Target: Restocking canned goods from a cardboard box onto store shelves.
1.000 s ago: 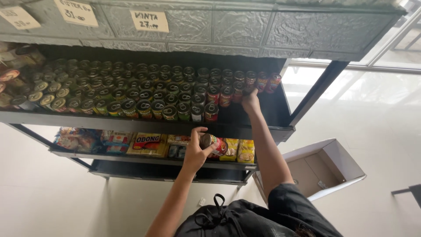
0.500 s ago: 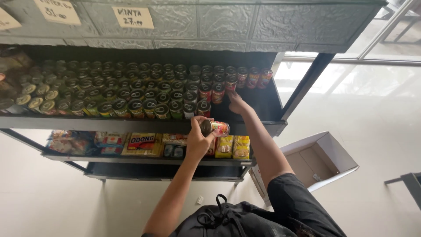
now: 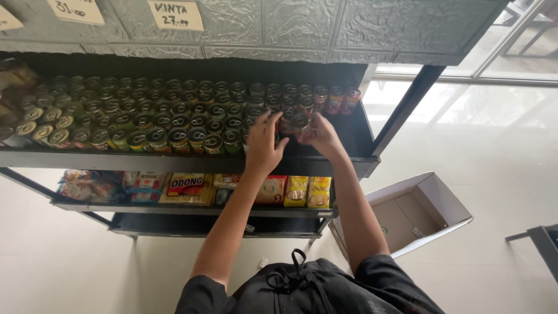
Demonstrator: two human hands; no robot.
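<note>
Rows of small round tin cans [image 3: 174, 125] fill the dark metal shelf [image 3: 174, 163] at chest height. Both hands reach up to the right end of these rows. My left hand [image 3: 263, 142] has its fingers curled over a tin can [image 3: 299, 122] at the front of the row. From the other side, my right hand [image 3: 324, 136] closes its fingers on the same can. Red-labelled cans [image 3: 340, 100] stand behind at the far right of the shelf.
Flat snack and noodle packets [image 3: 192, 187] lie on the lower shelf [image 3: 192, 210]. An open, empty cardboard box [image 3: 415, 212] sits on the pale floor at the right. Paper price cards [image 3: 174, 14] hang on the grey top panel. A black bag [image 3: 302, 288] hangs at my chest.
My left hand has risen from in front of the lower shelf up to the can rows with the can. My right hand has slid left to meet it.
</note>
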